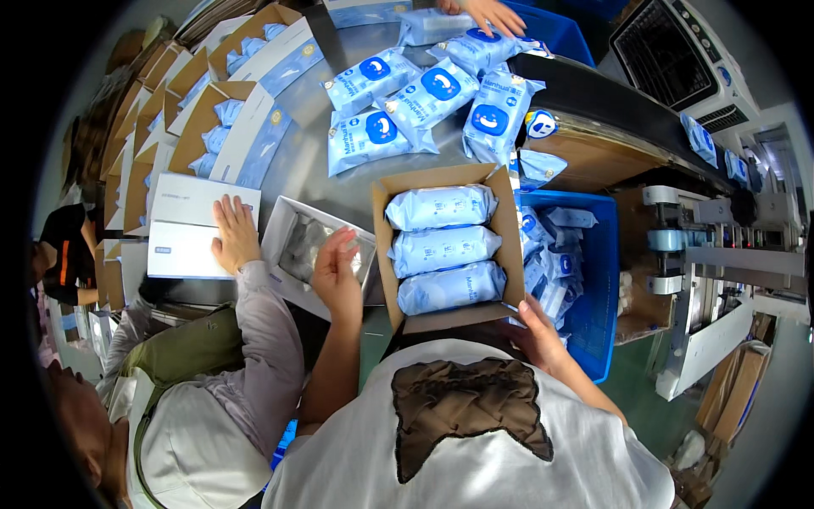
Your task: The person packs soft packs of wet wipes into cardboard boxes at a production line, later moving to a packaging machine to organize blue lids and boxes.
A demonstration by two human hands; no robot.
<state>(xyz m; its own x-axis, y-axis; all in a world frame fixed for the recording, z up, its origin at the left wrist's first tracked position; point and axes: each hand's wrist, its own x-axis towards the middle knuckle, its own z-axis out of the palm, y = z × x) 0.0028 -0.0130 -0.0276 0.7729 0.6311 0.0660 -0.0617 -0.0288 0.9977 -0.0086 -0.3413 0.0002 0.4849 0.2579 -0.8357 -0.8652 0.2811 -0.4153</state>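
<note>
Three packs: soft blue-and-white pouches (445, 249), side by side in the open cardboard carton (510, 229) at the bench's (331, 191) near edge.
Pack handling: probably soft and squashy, slick film, some weight for their size; I'd have you take one flat-fingered around mid-body, not by the crimped ends.
Carton handling: looks stiff in the walls, bendy at the flaps; better hold is low on two opposite walls.
Your right hand (543, 335): part open, fingertips at carton's near right corner; can't tell if you're pinching the board or just resting on it.
Your left hand (337, 280): raised, palm open, fingers loosely curled, nothing held; nearest the open white box (297, 295), left of carton.
Loose packs (431, 93): heaped toward bench's far edge.
Blue bin (606, 288): right of carton, more packs inside.
Co-worker's hand (237, 233): flat on a closed white box (203, 204), left of you.
</note>
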